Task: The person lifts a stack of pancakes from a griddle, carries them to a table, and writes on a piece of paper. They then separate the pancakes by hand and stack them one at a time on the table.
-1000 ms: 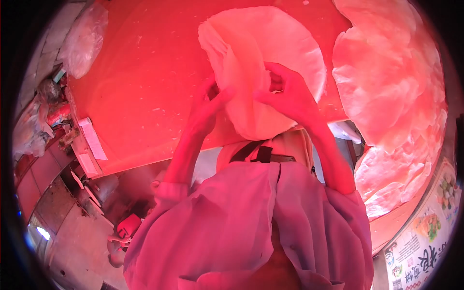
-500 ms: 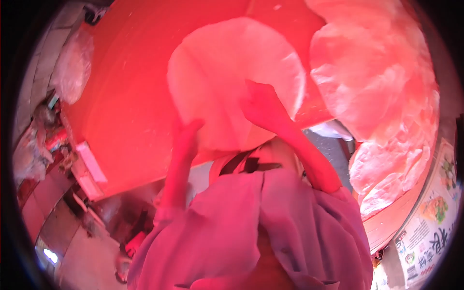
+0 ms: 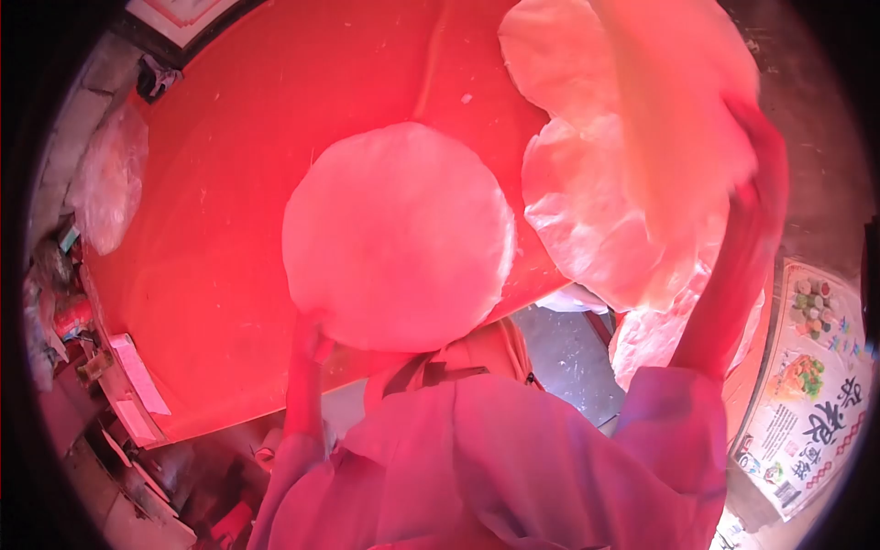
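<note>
A round, thin pancake (image 3: 399, 238), perhaps the top of a stack, lies on the red tabletop in front of me. My left hand (image 3: 312, 337) is at its lower left edge; the fingers are partly hidden and too blurred to tell their grip. Out to the right, my right hand (image 3: 753, 165) is closed on the edge of another thin pancake (image 3: 678, 101), smeared by motion. That sheet hangs over a spread pile of overlapping pancakes (image 3: 587, 202) with wrinkled edges.
The red table (image 3: 211, 275) has a clear plastic bag (image 3: 112, 179) at its left edge and a pink-white box (image 3: 139, 374) at its near left corner. A printed food sign (image 3: 802, 390) stands at the lower right. Assorted clutter fills the floor at left.
My right hand has moved from over the round pancake to the right-hand pile, carrying a thin pancake there. My left hand has come to the round one's lower left edge. The view has shifted.
</note>
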A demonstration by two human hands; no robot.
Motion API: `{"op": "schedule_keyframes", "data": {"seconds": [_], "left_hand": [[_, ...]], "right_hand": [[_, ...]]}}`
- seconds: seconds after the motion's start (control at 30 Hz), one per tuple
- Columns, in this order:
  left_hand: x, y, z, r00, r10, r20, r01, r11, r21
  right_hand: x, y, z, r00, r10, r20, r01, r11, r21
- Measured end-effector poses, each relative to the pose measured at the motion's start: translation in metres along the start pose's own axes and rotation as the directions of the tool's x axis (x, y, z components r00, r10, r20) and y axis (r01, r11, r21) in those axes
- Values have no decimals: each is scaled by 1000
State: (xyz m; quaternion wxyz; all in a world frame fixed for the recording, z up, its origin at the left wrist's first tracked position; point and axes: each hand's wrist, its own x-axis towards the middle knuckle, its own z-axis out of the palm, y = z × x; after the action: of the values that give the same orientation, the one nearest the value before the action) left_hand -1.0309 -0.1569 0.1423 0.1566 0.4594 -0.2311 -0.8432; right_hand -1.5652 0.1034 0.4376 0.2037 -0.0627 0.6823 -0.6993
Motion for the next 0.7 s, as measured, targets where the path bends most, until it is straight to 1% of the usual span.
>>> {"op": "schedule_keyframes", "data": {"seconds": [0.07, 0.13, 0.2, 0.23, 0.33, 0.37, 0.43, 0.47, 0.5, 0.53, 0.57, 0.6, 0.63, 0.67, 0.7], "left_hand": [[2, -1, -3, 1000, 17, 16, -17, 1000, -15], [10, -2, -32, 996, -67, 62, 63, 996, 61], [9, -1, -39, 991, -97, 92, 89, 992, 84], [7, 0, -32, 991, -79, 104, 73, 995, 66], [-5, 1, -9, 995, -8, 99, 13, 999, -45], [-10, 3, 1, 996, 17, 88, -9, 996, -90], [-28, 15, 34, 993, 30, 114, -9, 984, -181], [-37, 20, 47, 992, 35, 122, -7, 975, -223], [-43, 23, 56, 986, 37, 161, 0, 975, -224], [-47, 26, 64, 979, 41, 200, 5, 975, -223], [-49, 29, 71, 970, 44, 239, 9, 976, -219], [-47, 30, 79, 952, 73, 297, -54, 996, -72], [-43, 31, 88, 930, 89, 356, -124, 990, 74], [-41, 32, 98, 906, 91, 414, -195, 957, 216], [-41, 32, 110, 910, 107, 401, -232, 933, 275]], "right_hand": [[56, -14, 26, 989, -25, 144, 0, 985, 171], [109, -37, 52, 957, -71, 282, -28, 942, 334], [170, -69, 35, 938, -134, 320, -25, 893, 449], [187, -83, 25, 925, -170, 340, -25, 865, 501], [213, -83, -10, 953, -230, 199, 113, 875, 471], [221, -61, -22, 952, -200, 231, 81, 894, 441], [239, 16, -52, 948, -133, 290, 15, 926, 377], [243, 33, -58, 944, -93, 318, -23, 939, 343], [197, 70, -28, 965, -75, 252, 47, 992, 117], [148, 106, 5, 981, -56, 185, 80, 989, -124], [154, 168, -8, 912, -18, 411, 273, 773, -573], [121, 236, 25, 789, -84, 608, 339, 886, -317], [81, 274, 37, 790, 89, 606, 79, 966, -245], [17, 269, 80, 726, 168, 666, -77, 983, -165], [-35, 269, 113, 653, 193, 732, -119, 981, -153]]}}
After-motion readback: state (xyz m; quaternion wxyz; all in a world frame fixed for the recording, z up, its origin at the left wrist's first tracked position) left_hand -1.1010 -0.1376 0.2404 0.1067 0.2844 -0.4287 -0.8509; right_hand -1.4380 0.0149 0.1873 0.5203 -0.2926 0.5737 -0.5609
